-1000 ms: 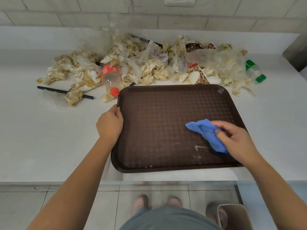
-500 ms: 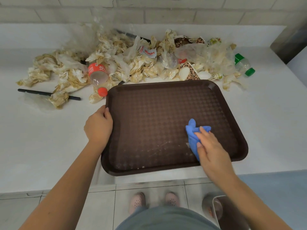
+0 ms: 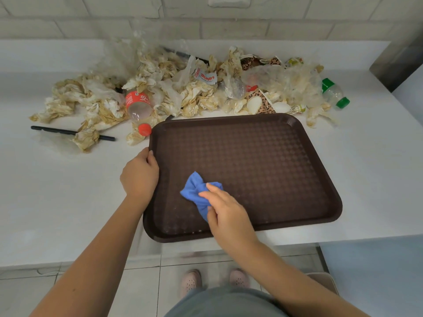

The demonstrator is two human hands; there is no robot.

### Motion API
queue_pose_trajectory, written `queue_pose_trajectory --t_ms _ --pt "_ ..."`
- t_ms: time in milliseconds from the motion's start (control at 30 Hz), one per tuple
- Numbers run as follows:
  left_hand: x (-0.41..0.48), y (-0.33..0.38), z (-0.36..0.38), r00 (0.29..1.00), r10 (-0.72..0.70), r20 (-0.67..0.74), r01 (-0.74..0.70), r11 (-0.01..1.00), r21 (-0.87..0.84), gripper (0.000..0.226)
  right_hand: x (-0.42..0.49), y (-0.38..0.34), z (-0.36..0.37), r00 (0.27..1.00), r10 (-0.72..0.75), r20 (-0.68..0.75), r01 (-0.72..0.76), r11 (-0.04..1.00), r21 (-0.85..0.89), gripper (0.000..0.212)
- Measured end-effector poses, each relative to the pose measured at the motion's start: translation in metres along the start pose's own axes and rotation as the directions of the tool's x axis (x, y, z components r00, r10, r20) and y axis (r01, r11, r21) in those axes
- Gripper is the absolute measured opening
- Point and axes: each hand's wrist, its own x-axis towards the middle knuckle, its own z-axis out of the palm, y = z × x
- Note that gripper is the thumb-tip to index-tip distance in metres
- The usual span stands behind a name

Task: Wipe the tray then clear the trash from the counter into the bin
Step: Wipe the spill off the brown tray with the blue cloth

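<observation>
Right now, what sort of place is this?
Probably a fast-food or canteen cleanup counter: a brown serving tray being wiped with a blue cloth, and a heap of greasy napkins, wrappers and drink bottles behind it.

I see a dark brown tray point(image 3: 263, 156) lying flat at the white counter's point(image 3: 57, 191) near edge, with a bunched blue cloth point(image 3: 194, 188) on its near-left part. Behind it, trash point(image 3: 196, 92) sprawls along the counter: crumpled stained napkins, clear plastic, a red-capped bottle point(image 3: 138, 106) on its side, a green-capped bottle point(image 3: 333, 93) at right, a black straw point(image 3: 57, 131) at left. A corner of the bin point(image 3: 326, 282) shows on the floor, lower right.
</observation>
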Motion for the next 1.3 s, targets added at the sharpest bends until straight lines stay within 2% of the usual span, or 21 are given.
queue_pose_trajectory --t_ms 133,200,267,333,467,667,867,1067,1133,1233,1300 --pt "0.0 0.0 -0.001 1.0 0.006 0.004 -0.006 1.0 0.003 0.033 0.004 0.011 -0.044 0.99 0.127 -0.056 -0.106 0.953 0.284 0.039" --pt "0.001 -0.001 -0.001 1.0 0.008 0.007 -0.008 1.0 -0.001 0.033 0.002 0.03 -0.078 0.968 0.236 -0.086 -0.195 0.922 0.334 0.039" --pt "0.002 -0.001 -0.001 1.0 0.007 0.014 -0.006 1.0 -0.011 0.033 -0.004 0.058 -0.111 0.954 0.256 -0.159 -0.211 0.944 0.255 0.035" --pt "0.002 -0.003 -0.002 1.0 0.004 0.02 -0.003 1.0 -0.024 0.034 -0.013 0.088 -0.135 0.938 0.268 -0.22 -0.254 0.963 0.092 0.036" --pt "0.0 -0.002 0.001 1.0 -0.019 -0.006 0.019 0.999 -0.045 0.033 -0.034 0.122 -0.138 0.938 0.262 -0.227 -0.319 0.909 -0.269 0.037" --pt "-0.001 0.0 0.002 0.998 -0.048 -0.026 0.047 0.998 -0.048 0.034 -0.038 0.093 -0.089 0.911 0.316 -0.264 -0.388 0.874 -0.293 0.044" --pt "0.001 -0.005 0.004 0.999 -0.044 -0.024 0.043 0.997 -0.061 0.033 -0.037 0.043 -0.038 0.968 0.234 -0.091 -0.251 0.889 -0.383 0.054" --pt "0.001 -0.005 0.003 0.996 -0.08 -0.029 0.076 0.992 -0.098 0.034 -0.031 0.002 0.001 0.983 0.172 0.065 -0.133 0.909 -0.396 0.069" --pt "0.002 -0.005 0.003 0.995 -0.094 -0.024 0.09 0.989 -0.119 0.033 -0.024 -0.014 0.012 0.972 0.161 0.17 -0.076 0.903 -0.422 0.074" --pt "0.002 -0.005 0.003 0.991 -0.132 -0.023 0.126 0.979 -0.16 0.03 -0.015 -0.038 0.024 0.939 0.218 0.268 -0.081 0.893 -0.443 0.099" --pt "0.003 -0.005 0.003 0.988 -0.151 -0.024 0.144 0.97 -0.194 0.029 -0.006 -0.055 0.022 0.924 0.18 0.338 -0.018 0.901 -0.433 0.095"
